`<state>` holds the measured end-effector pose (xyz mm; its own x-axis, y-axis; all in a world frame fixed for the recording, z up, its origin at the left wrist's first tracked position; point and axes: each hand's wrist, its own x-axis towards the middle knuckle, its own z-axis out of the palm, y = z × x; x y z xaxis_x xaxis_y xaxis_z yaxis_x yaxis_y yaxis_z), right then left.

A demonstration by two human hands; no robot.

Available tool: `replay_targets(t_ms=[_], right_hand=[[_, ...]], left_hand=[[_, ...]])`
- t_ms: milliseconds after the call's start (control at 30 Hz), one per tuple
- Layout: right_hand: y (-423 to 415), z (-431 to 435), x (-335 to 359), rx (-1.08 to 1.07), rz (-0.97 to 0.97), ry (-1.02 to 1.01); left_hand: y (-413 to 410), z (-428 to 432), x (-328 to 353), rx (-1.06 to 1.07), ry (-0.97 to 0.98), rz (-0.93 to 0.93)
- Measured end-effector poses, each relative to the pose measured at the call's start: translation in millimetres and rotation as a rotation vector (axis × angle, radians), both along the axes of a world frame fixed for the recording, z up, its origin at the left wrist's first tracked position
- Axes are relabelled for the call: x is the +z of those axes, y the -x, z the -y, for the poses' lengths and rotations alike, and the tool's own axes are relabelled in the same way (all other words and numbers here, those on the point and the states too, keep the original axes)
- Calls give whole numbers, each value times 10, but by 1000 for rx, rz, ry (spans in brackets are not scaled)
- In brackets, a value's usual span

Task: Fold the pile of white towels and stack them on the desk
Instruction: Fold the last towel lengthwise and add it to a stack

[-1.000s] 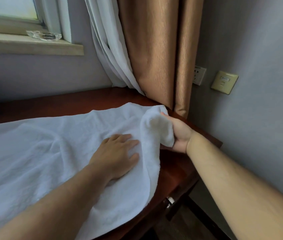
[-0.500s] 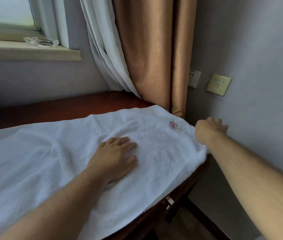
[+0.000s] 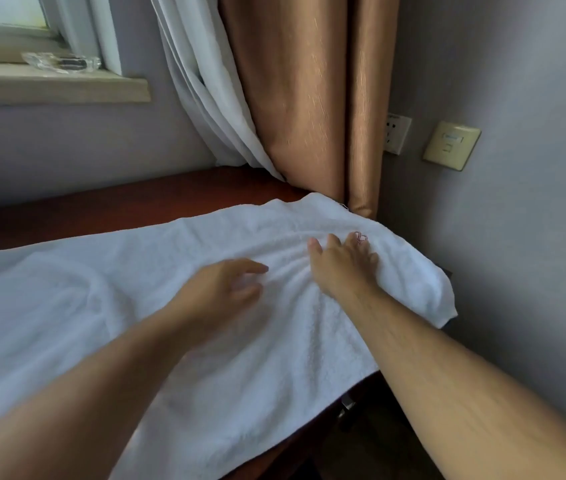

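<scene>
A large white towel (image 3: 108, 306) lies spread across the dark wooden desk (image 3: 108, 206), its right end hanging over the desk's right and front edges. A small red embroidered mark (image 3: 361, 236) shows near that end. My right hand (image 3: 342, 266) presses flat on the towel beside the mark, fingers spread, with creases bunched to its left. Just left of it, my left hand (image 3: 220, 289) hovers slightly above the towel, fingers loosely apart and blurred, holding nothing.
A tan curtain (image 3: 309, 98) and a white sheer curtain (image 3: 205, 98) hang at the desk's back right corner. The grey wall on the right carries a socket (image 3: 395, 133) and a switch plate (image 3: 451, 145). A glass ashtray (image 3: 61, 62) sits on the window sill.
My right hand let go of the towel's end after laying it out to the right, then came back onto the towel. My left hand lifted off the towel and shifted right.
</scene>
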<state>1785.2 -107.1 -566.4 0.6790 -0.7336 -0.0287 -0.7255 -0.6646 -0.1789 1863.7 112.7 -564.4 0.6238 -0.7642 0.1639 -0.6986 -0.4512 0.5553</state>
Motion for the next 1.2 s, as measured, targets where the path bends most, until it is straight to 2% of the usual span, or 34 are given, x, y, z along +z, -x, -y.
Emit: replay_targets(t_ms=[33, 100, 200, 267, 367, 433, 500, 567, 667, 800, 900, 967, 1100, 1200], right_hand=[[-12, 6, 3, -32, 39, -25], [-37, -12, 1, -36, -2, -45], [-53, -85, 22, 88, -49, 127], [-77, -79, 119, 152, 116, 252], [-232, 102, 219, 167, 272, 275], [-376, 166, 214, 121, 190, 165], [-528, 109, 132, 76, 7, 33], [-654, 8, -11, 186, -109, 31], [-740, -26, -62, 278, -125, -6], [-748, -67, 159, -22, -160, 13], [-820, -498, 280, 188, 2, 61], [-825, -920, 303, 360, 122, -45], [-801, -1725, 290, 627, 163, -109], [-815, -2275, 284, 817, 226, -223]], left_hand=[[-68, -9, 18, 53, 25, 40], [-182, -58, -3, 157, -113, 188], [-217, -114, -93, 247, -253, 229], [-190, -126, -112, 301, -249, 272], [-137, -150, -104, 363, -277, 313], [-110, -175, -111, 404, -299, 317], [-76, -193, -110, 456, -297, 324], [-51, -213, -103, 487, -291, 323], [-41, -255, -101, 487, -283, 315], [-17, -254, -57, 450, -210, 257], [-59, -355, 51, 419, 59, 100], [-82, -587, 138, 433, 202, 121], [18, -1404, 191, 579, 166, 289], [206, -2036, 110, 720, 17, 228]])
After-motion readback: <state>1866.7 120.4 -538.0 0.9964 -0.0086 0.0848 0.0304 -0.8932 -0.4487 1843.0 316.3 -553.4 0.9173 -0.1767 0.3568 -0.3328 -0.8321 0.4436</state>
